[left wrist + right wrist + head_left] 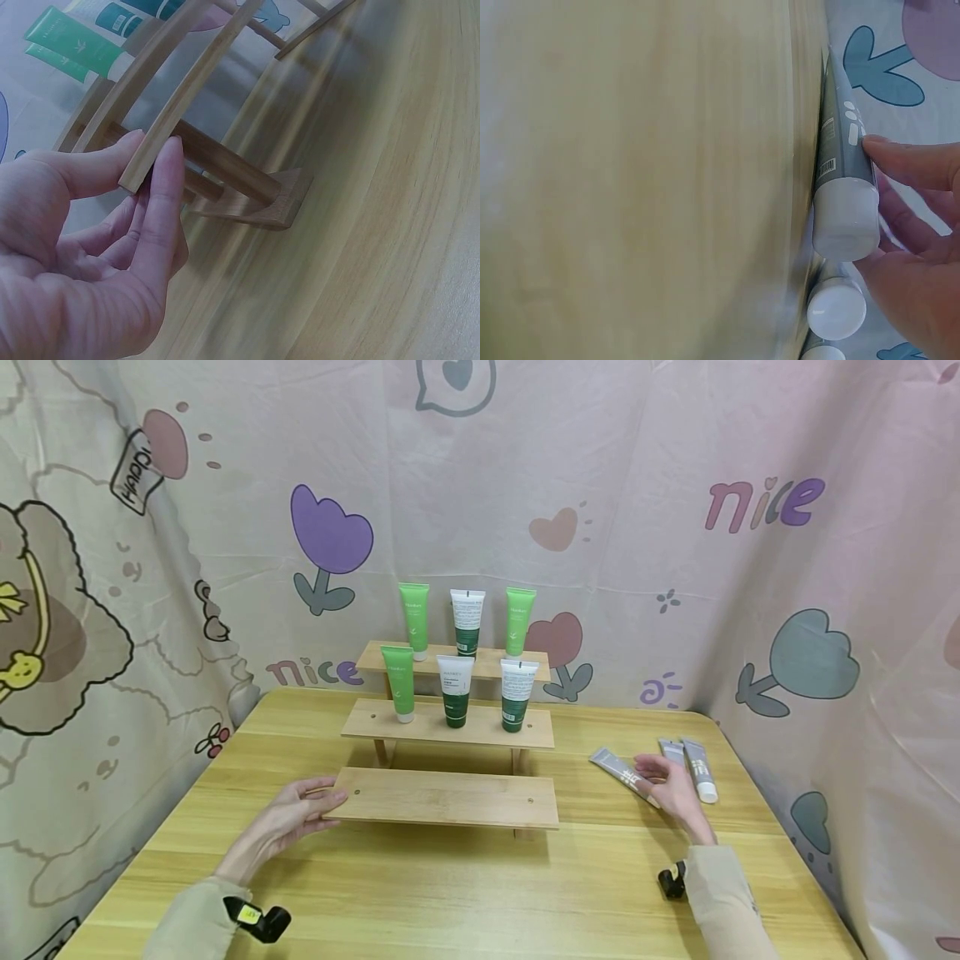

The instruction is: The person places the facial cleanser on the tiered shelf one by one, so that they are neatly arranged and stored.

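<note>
Wooden table [450, 893]; hands [288, 817] [671, 789] well apart

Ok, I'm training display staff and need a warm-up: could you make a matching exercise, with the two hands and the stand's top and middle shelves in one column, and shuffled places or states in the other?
Column one
1. Left hand
2. Right hand
3. Top shelf
4. Middle shelf

Column two
A. Bears one green tube and two white-and-dark-green tubes
B. Pinches an end of the lowest shelf
C. Bears two green tubes and one white-and-dark-green tube
D. Is at a gray tube on the table

Pairs: 1-B, 2-D, 3-C, 4-A
</note>
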`<state>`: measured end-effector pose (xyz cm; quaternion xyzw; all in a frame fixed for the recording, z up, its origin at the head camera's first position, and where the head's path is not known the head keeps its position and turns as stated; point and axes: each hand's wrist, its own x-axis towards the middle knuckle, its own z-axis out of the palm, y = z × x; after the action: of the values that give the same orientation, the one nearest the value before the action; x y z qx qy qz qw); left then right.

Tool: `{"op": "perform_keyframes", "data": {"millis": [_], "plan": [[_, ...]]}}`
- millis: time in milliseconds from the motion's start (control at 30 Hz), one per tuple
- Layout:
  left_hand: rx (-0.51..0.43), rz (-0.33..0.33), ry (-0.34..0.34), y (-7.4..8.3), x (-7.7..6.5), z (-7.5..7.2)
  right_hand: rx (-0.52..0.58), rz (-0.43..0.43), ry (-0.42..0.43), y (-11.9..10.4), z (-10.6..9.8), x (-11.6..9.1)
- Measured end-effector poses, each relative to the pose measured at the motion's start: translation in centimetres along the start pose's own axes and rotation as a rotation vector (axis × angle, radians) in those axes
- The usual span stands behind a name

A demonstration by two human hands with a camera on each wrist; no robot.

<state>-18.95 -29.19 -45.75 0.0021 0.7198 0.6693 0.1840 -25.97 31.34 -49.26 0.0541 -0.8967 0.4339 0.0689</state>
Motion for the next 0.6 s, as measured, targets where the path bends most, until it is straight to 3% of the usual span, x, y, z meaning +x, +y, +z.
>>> {"op": "perform_keyframes", "data": {"millis": [233, 600], "plan": [[0.001, -0.008, 0.011, 0.06, 0.08, 0.05, -0.081, 0.048, -0.015, -0.29, -0.11, -0.22], [0.004, -0.003, 0.004, -0.03, 0.09, -0.05, -0.118, 0.049, -0.023, -0.14, -0.14, -0.19]]}}
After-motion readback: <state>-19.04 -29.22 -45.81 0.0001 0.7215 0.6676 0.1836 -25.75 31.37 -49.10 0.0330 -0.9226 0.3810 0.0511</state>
